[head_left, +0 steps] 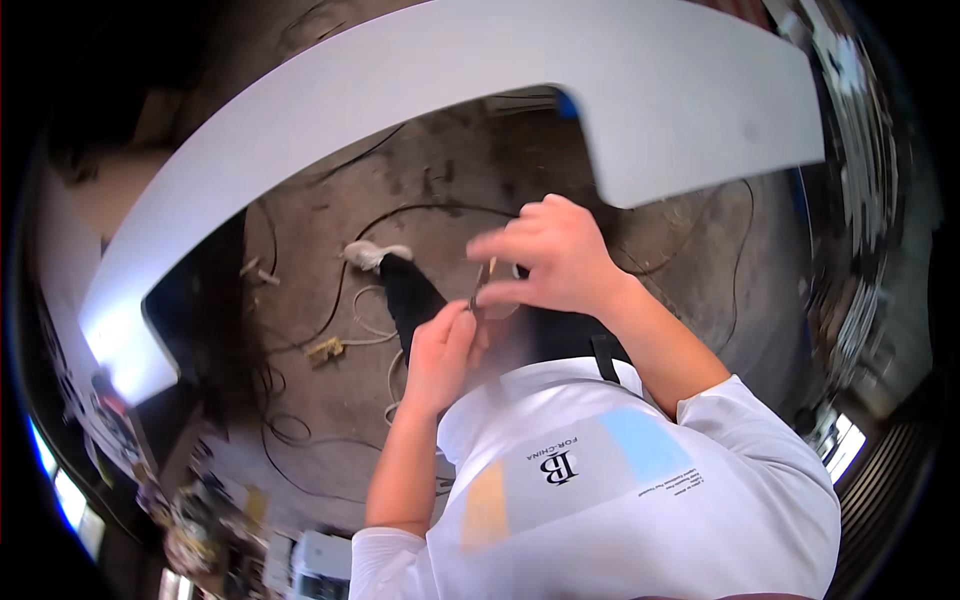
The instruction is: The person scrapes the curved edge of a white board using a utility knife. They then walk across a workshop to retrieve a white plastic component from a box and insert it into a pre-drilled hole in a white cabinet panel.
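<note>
My left hand [441,352] is closed, thumb pressed against the curled fingers, in front of my waist. At its fingertips sticks up a small dark piece [473,302], too small to name. My right hand [556,258] hovers just above and to the right, fingers and thumb spread apart and partly smeared by motion. Its thumb tip comes close to the dark piece; whether they touch I cannot tell. A thin bit with a yellowish tip [492,266] shows in the gap between thumb and fingers. Nothing is plainly gripped by the right hand.
A large pale curved panel [400,75] arches around in front of me, its broad end at the right. On the concrete floor [440,165] lie dark cables [345,275], a pale cord [362,310] and a yellowish block [325,350]. Stacked sheets [855,150] stand at the far right.
</note>
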Demonstrator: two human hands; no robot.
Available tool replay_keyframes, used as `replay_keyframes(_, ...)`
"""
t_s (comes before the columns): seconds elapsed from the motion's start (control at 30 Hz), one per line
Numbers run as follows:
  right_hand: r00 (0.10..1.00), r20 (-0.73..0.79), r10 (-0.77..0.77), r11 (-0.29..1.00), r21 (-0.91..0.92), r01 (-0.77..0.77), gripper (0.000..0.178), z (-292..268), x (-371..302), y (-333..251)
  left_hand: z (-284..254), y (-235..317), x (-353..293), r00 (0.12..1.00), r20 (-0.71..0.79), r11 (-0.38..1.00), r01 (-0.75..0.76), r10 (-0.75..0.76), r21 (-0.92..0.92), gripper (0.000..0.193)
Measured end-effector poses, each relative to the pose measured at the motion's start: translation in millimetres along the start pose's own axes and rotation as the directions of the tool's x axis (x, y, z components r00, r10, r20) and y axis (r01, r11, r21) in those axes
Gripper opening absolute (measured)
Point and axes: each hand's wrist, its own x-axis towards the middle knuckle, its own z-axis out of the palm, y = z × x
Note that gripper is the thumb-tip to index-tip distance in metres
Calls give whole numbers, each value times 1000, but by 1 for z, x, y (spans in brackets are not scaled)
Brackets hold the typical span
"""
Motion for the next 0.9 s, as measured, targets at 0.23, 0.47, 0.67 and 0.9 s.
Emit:
replay_keyframes(0.23, 943, 332, -25, 997, 77, -1, 12, -94, -125, 66, 111, -17, 9, 981, 187, 854, -50, -56, 518, 25)
replay_keyframes(0.47, 970, 226, 90, 940, 303, -158, 7, -124, -197, 84, 171, -21, 9, 899, 345, 850, 54, -270, 524, 28)
replay_keyframes(0.67, 970, 224, 96, 861, 470, -194, 9, -100, -197, 93, 166, -25, 12, 921, 327, 825, -9, -213, 565, 34)
replay_keyframes(0.9, 912, 76, 403, 743, 555, -375, 16, -65, -167, 83, 145, -20, 32, 915, 242, 916, 238, -322, 322, 34)
